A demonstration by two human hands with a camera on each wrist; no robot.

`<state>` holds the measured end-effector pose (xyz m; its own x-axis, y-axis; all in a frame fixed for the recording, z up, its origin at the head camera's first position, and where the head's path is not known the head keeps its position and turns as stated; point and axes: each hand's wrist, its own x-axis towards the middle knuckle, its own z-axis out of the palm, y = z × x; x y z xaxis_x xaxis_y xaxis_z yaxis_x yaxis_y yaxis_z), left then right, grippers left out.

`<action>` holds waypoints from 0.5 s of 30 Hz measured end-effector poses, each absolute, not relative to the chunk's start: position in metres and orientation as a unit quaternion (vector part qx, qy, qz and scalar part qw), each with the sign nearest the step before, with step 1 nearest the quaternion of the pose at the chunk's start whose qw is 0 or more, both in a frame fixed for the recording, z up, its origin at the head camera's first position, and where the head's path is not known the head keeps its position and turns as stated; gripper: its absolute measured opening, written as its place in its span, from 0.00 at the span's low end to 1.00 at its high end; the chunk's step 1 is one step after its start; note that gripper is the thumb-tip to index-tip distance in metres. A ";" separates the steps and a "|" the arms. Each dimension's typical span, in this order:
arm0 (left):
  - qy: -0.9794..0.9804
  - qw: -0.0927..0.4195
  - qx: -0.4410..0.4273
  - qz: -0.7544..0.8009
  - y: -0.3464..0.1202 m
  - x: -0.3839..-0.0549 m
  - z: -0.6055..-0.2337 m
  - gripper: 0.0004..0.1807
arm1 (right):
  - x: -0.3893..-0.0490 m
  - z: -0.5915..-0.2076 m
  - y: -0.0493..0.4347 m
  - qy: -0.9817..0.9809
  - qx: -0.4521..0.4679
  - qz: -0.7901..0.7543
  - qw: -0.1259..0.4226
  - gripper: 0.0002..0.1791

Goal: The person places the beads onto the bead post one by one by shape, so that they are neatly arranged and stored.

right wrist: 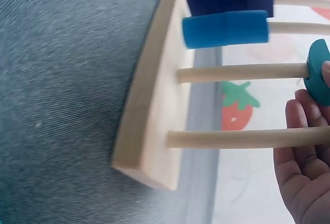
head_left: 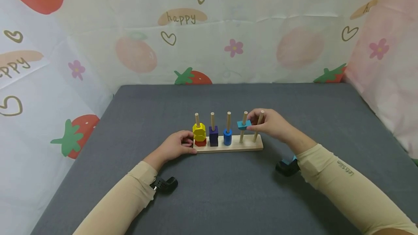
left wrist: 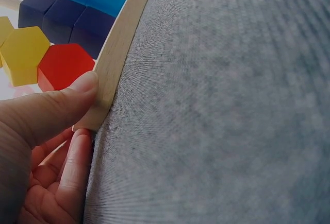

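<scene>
A wooden peg stand (head_left: 235,148) with a row of upright pegs lies on the grey table. My left hand (head_left: 172,145) grips its left end, the thumb on the base in the left wrist view. My right hand (head_left: 272,123) pinches a teal block (head_left: 243,125) that sits around the fourth peg (right wrist: 242,73), high above the base. Yellow hexagonal blocks (left wrist: 26,56) sit over a red hexagonal block (left wrist: 67,65) on the first peg. Stacked dark purple cubes (head_left: 213,136) fill the second peg's lower part, and blue cylinders (head_left: 227,137) the third's.
The rightmost peg (right wrist: 232,139) bears no block and stands right by the right hand's fingers. A light blue piece (head_left: 295,158) shows partly behind the black wrist camera (head_left: 287,168) on the right. Printed cloth (head_left: 254,57) rises behind the table's far edge.
</scene>
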<state>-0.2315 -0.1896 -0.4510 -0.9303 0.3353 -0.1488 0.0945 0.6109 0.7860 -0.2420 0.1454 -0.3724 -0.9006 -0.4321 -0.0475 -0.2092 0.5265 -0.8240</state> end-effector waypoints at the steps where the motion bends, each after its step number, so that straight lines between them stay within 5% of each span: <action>1: 0.886 0.142 0.120 0.424 -0.189 -0.231 -0.451 0.24 | -0.242 -0.375 0.145 0.866 -0.187 -0.445 0.126 0.14; 15: 0.889 0.141 0.116 0.420 -0.190 -0.232 -0.451 0.24 | -0.251 -0.409 0.143 0.876 -0.199 -0.409 0.162 0.11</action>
<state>-0.2315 -0.1896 -0.4513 -0.9333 0.3245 -0.1541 0.0873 0.6210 0.7789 -0.2510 0.1431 -0.4086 -0.8683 -0.4812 -0.1203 -0.2162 0.5855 -0.7813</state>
